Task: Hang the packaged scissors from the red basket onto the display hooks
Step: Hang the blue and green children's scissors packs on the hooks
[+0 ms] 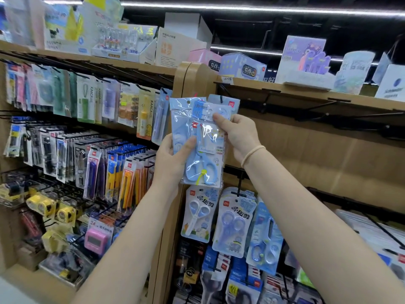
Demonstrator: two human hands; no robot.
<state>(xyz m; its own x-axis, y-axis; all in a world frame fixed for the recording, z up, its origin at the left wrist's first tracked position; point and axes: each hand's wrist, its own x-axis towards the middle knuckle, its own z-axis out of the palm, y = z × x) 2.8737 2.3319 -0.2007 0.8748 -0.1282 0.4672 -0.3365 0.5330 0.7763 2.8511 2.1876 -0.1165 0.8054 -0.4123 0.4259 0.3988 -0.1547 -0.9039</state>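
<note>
I hold a stack of packaged scissors [202, 148] up in front of the shelf's top row; the front pack shows light-blue scissors with a yellow tie in clear plastic. My left hand [173, 159] grips the stack at its lower left, thumb across the front. My right hand [236, 134] pinches the front pack's upper right edge. Behind the stack, another blue pack [228, 104] hangs on a black display hook [221, 98]. More packaged scissors [232, 222] hang on hooks below. The red basket is out of view.
Empty black hooks [317, 108] stick out along the top row to the right against bare cardboard backing. The left bay [87, 132] is crowded with hanging stationery on hooks. Boxes and clock packs [241, 66] stand on the top shelf.
</note>
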